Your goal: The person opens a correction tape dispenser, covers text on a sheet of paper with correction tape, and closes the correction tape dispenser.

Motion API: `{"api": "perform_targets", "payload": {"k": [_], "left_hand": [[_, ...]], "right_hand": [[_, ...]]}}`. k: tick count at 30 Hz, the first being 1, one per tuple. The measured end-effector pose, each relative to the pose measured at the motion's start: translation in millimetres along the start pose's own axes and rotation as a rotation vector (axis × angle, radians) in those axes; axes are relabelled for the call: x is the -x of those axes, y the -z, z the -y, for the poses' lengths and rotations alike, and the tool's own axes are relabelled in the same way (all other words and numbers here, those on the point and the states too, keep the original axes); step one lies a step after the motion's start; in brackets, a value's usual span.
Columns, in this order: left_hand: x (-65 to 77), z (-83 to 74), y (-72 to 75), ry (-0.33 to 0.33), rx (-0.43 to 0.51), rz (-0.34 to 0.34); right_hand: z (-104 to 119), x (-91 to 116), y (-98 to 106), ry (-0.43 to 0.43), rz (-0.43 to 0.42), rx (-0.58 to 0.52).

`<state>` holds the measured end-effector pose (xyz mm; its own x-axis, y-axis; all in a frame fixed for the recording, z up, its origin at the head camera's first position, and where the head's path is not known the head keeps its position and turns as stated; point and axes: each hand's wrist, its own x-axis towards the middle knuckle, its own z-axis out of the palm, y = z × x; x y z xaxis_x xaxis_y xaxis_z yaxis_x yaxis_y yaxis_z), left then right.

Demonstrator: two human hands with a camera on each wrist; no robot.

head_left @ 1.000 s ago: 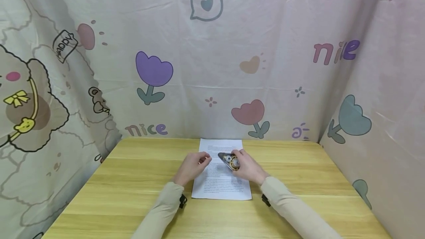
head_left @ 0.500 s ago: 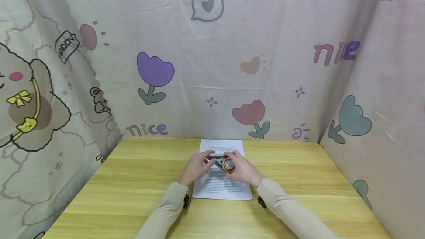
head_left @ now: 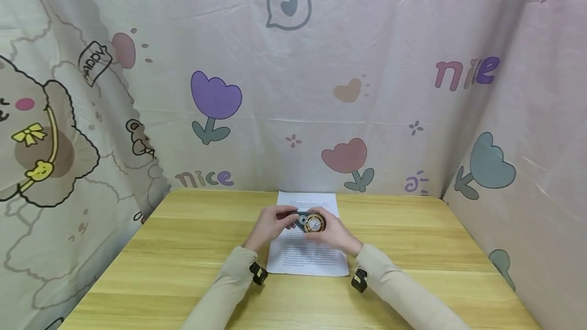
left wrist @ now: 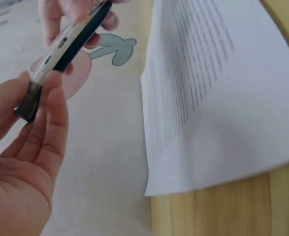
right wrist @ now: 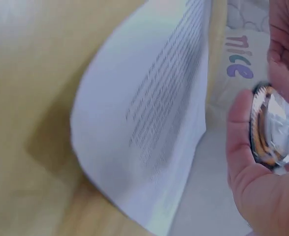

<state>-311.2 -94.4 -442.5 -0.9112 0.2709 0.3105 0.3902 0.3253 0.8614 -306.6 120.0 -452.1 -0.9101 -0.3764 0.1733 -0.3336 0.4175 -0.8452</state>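
A correction tape dispenser (head_left: 314, 223), with a clear case showing an orange-rimmed reel and a small gear, is held above the printed sheet (head_left: 312, 259). My right hand (head_left: 334, 231) grips its wide end, thumb and fingers on opposite edges, as the right wrist view also shows around the reel case (right wrist: 262, 129). My left hand (head_left: 269, 226) pinches the narrow end. From the left wrist, the dispenser appears edge-on, white and dark blue, and its dark tip (left wrist: 29, 102) sits between my left thumb and fingers.
The sheet lies lengthwise on a wooden table (head_left: 192, 248), reaching its back edge. Patterned cloth (head_left: 275, 90) hangs behind the table and along both sides. Both wrists wear small black cameras, one being the left wrist camera (head_left: 259, 273).
My right hand has brought the dispenser slightly left and turned its face more toward the head camera. My left hand has come in from beside it and taken hold of the narrow end.
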Motion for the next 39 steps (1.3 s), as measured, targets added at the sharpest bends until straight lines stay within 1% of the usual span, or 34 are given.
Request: {"api": "perform_targets", "payload": {"k": [3,6,8,10,13,18,22,30,34,39], "left_hand": [[-1.7,-1.5,-1.4,0.001,0.079,-0.012],[-2.1,-3.6,-2.4,-0.001,0.148,-0.007],[-2.0,-5.2,-2.9,-0.003,0.181,0.009],[-1.7,-6.8,-3.2,-0.006,0.200,0.027],[-1.7,-8.0,-3.7,-0.007,0.232,0.042],[-1.6,-7.4,-3.5,0.000,0.296,0.041],[-0.9,-8.0,-1.5,-0.009,0.324,0.061],[0.9,-10.2,3.4,0.013,0.322,0.111],[1.5,-10.1,6.1,0.005,0.326,0.127],[2.7,-9.5,10.7,0.024,0.312,0.156]], "right_hand": [[-1.0,-1.6,-0.8,-0.105,-0.016,-0.294],[-1.7,-3.2,-0.2,-0.165,-0.023,-0.557],[-0.8,-3.5,0.6,-0.191,-0.030,-0.674],[1.0,-3.5,1.2,-0.208,-0.048,-0.737],[3.2,-4.5,1.6,-0.197,-0.073,-0.750],[4.5,-6.4,3.5,-0.176,-0.095,-0.686],[5.8,-5.8,6.2,-0.177,-0.083,-0.653],[5.2,-5.6,7.2,-0.193,-0.047,-0.634],[4.6,-7.5,5.8,-0.177,-0.031,-0.644],[4.4,-9.0,6.2,-0.157,-0.006,-0.631]]}}
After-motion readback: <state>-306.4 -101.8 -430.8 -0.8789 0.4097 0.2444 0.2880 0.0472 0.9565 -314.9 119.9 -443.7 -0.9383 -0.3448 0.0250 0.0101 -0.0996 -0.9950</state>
